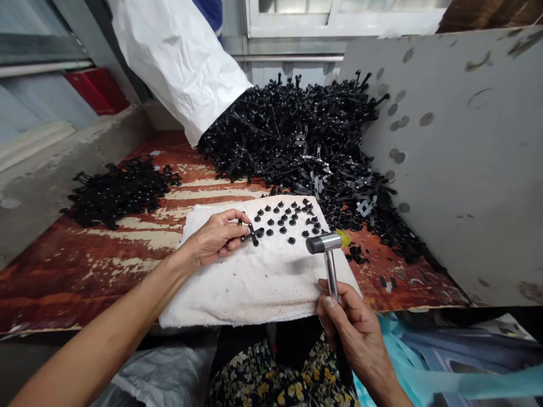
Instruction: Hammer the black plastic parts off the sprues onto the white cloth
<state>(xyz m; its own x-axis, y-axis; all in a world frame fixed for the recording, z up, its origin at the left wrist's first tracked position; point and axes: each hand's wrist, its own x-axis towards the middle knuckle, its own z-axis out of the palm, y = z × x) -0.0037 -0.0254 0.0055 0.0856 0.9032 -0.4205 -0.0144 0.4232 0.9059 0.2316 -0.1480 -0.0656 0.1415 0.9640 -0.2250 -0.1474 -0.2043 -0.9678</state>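
My left hand [219, 234] pinches a small black metal bracket [253, 234] with narrow arms, over the left part of a white cloth [254, 277]. The bracket's lower end is close to one of the small black round caps with upright stems [283, 230]; whether they touch I cannot tell. Several such caps stand spread over the far half of the cloth. Wrapped round its shaft, my right hand [350, 322] holds a mallet [326, 243] with one dark head face and one yellow face. The mallet head is raised above the cloth's right side.
A large heap of black metal parts [288, 130] rises at the back, partly under a white sack [182, 68]. A smaller black pile [121, 189] lies on the worn red tabletop [46, 277] at left. A grey board [466, 169] stands along the right; loose bits lie beside the cloth.
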